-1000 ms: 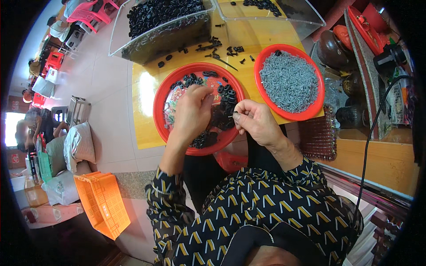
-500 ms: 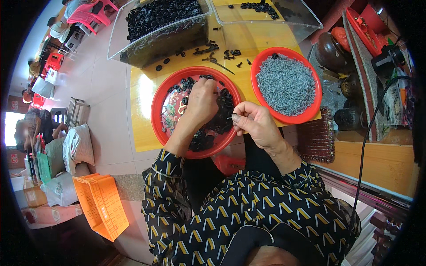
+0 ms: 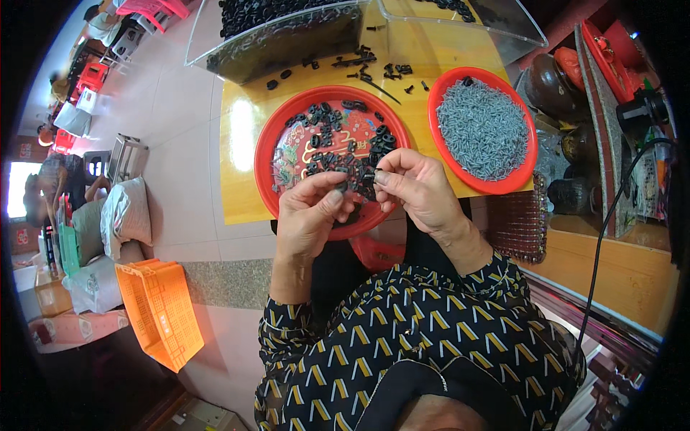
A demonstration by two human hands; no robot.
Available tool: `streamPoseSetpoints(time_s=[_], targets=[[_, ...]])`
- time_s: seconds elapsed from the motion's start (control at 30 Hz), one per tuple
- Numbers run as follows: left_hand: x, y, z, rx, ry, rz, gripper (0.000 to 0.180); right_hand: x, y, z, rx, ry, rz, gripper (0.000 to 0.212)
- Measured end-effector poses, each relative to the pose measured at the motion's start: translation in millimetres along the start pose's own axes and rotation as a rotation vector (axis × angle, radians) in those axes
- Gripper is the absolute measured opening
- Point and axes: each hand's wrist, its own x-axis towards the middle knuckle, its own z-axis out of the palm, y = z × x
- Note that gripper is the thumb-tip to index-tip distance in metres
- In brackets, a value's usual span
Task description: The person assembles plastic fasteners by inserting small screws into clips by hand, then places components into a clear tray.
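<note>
My left hand (image 3: 310, 210) pinches a small black plastic part (image 3: 341, 186) between thumb and fingertips. Close beside it, my right hand (image 3: 420, 188) has thumb and forefinger closed on a small screw (image 3: 369, 175), whose shank points left toward that part. The two are a short gap apart. Both hands are over the near edge of a round red tray (image 3: 263, 161) holding many loose black plastic parts (image 3: 325, 118). To the right stands a red plate (image 3: 533, 136) heaped with silvery screws (image 3: 485, 126).
Clear plastic bins, one full of black parts (image 3: 266, 18), stand at the table's far side. Black pieces (image 3: 363, 57) lie scattered on the yellow table (image 3: 241, 194). An orange crate (image 3: 162, 312) is at lower left. A dark cable (image 3: 602, 215) hangs at right.
My left hand has drawn back from the parts in the tray and now holds a black part near my right hand. The right hand keeps its screw. The view has shifted slightly.
</note>
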Motion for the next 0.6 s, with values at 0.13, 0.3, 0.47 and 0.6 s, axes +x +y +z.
streamPoseSetpoints(time_s=[0.13, 0.3, 0.47, 0.6], targets=[[-1, -11, -9, -0.038, 0.032, 0.088, 0.019, -1, -3, 11, -0.118, -0.005, -0.016, 0.007], [-7, -11, -1, -0.148, 0.114, 0.068, 0.020, 0, -2, 18, -0.263, -0.010, -0.007, 0.008], [-12, -7, 1, -0.178, 0.055, 0.046, 0.023, 0, -2, 22, -0.351, -0.028, 0.005, 0.005], [-16, -9, -1, -0.149, 0.037, 0.077, 0.027, -1, 1, 24, -0.362, -0.034, 0.008, 0.005]])
